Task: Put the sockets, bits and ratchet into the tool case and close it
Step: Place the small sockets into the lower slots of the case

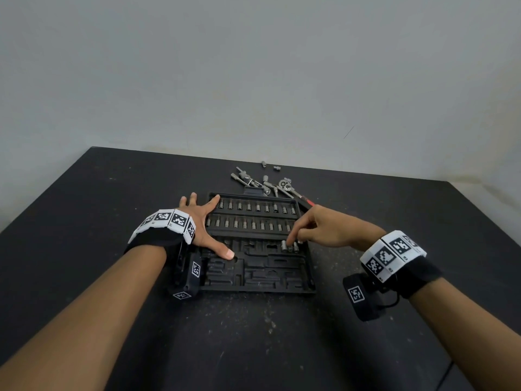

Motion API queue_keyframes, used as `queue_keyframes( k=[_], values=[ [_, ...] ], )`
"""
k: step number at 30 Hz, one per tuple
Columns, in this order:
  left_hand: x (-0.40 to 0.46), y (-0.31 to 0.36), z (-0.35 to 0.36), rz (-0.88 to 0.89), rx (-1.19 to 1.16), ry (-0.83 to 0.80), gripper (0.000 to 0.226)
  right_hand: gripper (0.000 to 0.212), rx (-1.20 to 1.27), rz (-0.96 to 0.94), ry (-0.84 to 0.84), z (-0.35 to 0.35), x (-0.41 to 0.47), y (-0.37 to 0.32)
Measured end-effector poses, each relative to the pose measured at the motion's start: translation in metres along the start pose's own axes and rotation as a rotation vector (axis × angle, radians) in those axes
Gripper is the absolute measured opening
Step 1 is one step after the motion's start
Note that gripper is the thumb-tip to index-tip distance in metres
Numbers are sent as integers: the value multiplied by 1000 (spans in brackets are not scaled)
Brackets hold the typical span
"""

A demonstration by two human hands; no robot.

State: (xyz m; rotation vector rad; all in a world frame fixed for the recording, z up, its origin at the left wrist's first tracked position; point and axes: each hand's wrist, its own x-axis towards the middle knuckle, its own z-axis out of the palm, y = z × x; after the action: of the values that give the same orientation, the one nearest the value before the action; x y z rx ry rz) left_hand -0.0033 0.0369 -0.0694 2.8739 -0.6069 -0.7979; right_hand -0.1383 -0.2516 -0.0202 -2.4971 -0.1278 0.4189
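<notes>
A black tool case [253, 286] lies open on the dark table, its two upper rows filled with bits [258, 207]. My left hand [203, 227] lies flat with spread fingers on the case's left edge, thumb on the tray. My right hand [315, 227] reaches down at the case's right side, its fingertips on a small silver socket [290, 246] standing in a short row of sockets. Behind the case lie the ratchet [284, 185] with a red handle, extension bars [248, 179] and two loose sockets [270, 165].
The dark table [112, 198] runs up to a plain grey wall; its far edge lies just behind the loose tools. The lower half of the case tray shows bare moulded recesses. Black bands with printed markers wrap both wrists.
</notes>
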Motion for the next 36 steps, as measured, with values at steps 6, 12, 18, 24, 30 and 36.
queue_keyframes(
  k=[6,12,18,24,30,36],
  values=[
    [2,-2,2,2,-2,9,166,32,112,-9,-80,3,-1,-4],
    [2,-2,1,2,-11,-2,166,8,164,7,96,7,3,-5],
    [-1,1,1,4,-12,-10,165,22,-32,40,6,7,6,-6],
    [-4,1,1,5,-12,4,162,25,14,6,8,16,12,-9],
    [-4,2,0,13,-9,2,162,8,130,22,82,13,15,-4],
    [-4,2,1,13,-5,-1,162,4,113,-14,99,17,15,-9]
  ],
)
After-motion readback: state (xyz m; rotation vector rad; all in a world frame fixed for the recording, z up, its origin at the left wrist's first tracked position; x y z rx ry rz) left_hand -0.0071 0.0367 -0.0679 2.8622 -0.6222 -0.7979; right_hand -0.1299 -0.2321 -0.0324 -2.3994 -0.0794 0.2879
